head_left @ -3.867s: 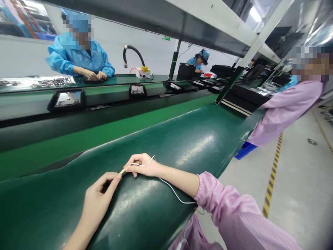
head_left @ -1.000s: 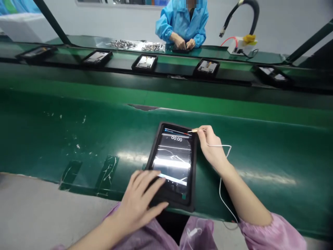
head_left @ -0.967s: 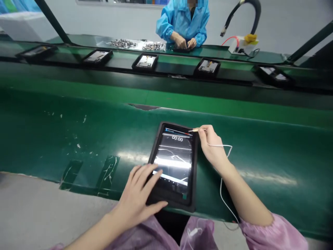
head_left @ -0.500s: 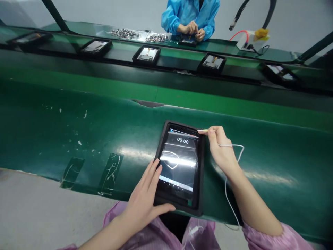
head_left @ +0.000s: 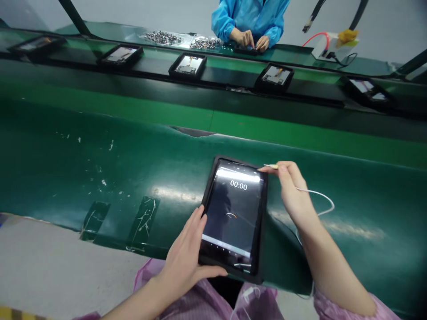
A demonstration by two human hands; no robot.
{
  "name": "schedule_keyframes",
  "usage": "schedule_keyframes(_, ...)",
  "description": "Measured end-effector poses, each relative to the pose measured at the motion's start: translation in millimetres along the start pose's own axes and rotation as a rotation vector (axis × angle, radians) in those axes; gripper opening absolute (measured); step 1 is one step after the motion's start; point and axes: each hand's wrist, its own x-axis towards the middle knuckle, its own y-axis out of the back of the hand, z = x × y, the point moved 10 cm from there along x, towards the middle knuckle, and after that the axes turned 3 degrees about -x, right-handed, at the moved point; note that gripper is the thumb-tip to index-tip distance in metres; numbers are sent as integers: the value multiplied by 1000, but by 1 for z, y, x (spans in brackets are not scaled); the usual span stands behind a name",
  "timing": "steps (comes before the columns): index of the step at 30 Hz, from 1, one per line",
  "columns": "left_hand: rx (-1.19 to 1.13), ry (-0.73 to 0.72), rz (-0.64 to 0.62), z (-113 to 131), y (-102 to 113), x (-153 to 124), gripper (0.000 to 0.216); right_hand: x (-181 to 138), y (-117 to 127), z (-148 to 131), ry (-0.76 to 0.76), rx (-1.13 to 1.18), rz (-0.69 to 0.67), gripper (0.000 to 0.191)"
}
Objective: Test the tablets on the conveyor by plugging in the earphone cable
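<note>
A black tablet (head_left: 233, 218) lies on the green mat (head_left: 100, 169) in front of me, its screen lit and reading 00:00. My left hand (head_left: 185, 262) grips its lower left corner, fingers along the left edge and thumb under the bottom edge. My right hand (head_left: 293, 193) pinches the gold plug (head_left: 271, 166) of a thin white cable (head_left: 320, 200) at the tablet's top right corner. The cable loops right and runs down past my wrist.
Beyond the mat a conveyor carries several black trays with tablets (head_left: 187, 66). Across it a person in a blue coat (head_left: 250, 18) works with both hands beside piles of small metal parts (head_left: 163, 38). A white box with a red wire (head_left: 328, 42) stands at the far right.
My left hand came off the screen and took hold of the tablet's lower left corner. The screen's drawn lines gave way to a darker display. My right hand stayed at the top corner.
</note>
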Motion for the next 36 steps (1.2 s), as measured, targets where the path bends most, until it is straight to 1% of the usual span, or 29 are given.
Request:
schedule_keyframes(2, -85, 70, 7, -8, 1, -3, 126, -3, 8, -13, 17, 110, 53, 36)
schedule_keyframes(4, -256, 168, -4, -17, 1, 0, 126, -7, 15, -27, 35, 197, 82, 32)
schedule_keyframes(5, -390, 225, -4, -22, 2, 5, 118, -10, 17, -34, 42, 227, 89, 31)
schedule_keyframes(6, -556, 289, 13, -27, 4, 14, 106, -13, 19, -40, 44, 251, 93, 30)
schedule_keyframes(8, -917, 424, 48, -33, 3, 38, 79, -18, 22, -49, 43, 287, 89, 29)
schedule_keyframes(9, -1065, 487, 61, -34, 1, 51, 72, -21, 24, -51, 43, 297, 88, 28)
schedule_keyframes(10, -1159, 542, 51, -33, -2, 64, 68, -23, 26, -53, 41, 297, 87, 28)
schedule_keyframes(11, -1201, 586, 54, -32, -3, 74, 62, -25, 29, -54, 40, 287, 84, 29)
schedule_keyframes(12, -1209, 617, 61, -31, -3, 82, 55, -26, 33, -55, 38, 269, 75, 29)
schedule_keyframes(14, -1173, 649, 107, -29, 1, 88, 43, -25, 39, -57, 28, 234, 37, 31)
schedule_keyframes(16, -1157, 632, 158, -24, 6, 85, 42, -23, 46, -65, 33, 230, -9, 32)
schedule_keyframes(18, -1165, 579, 203, -19, 11, 79, 43, -20, 54, -79, 49, 251, -24, 32)
schedule_keyframes(20, -1165, 498, 261, -15, 19, 75, 43, -18, 63, -100, 92, 277, -8, 29)
schedule_keyframes(24, -1118, 367, 386, -14, 31, 73, 45, -18, 75, -135, 167, 249, 101, 12)
schedule_keyframes(26, -1092, 347, 415, -17, 31, 71, 45, -19, 74, -150, 245, 145, 105, 7)
schedule_keyframes(28, -1076, 334, 425, -21, 29, 68, 44, -22, 67, -166, 378, 7, 47, 6)
schedule_keyframes(30, -1067, 321, 428, -23, 28, 64, 44, -25, 60, -177, 479, -105, -10, 11)
schedule_keyframes(33, -1072, 313, 424, -25, 26, 60, 44, -27, 56, -184, 521, -189, -61, 16)
schedule_keyframes(36, -1085, 316, 419, -26, 23, 58, 45, -30, 54, -192, 559, -256, -104, 15)
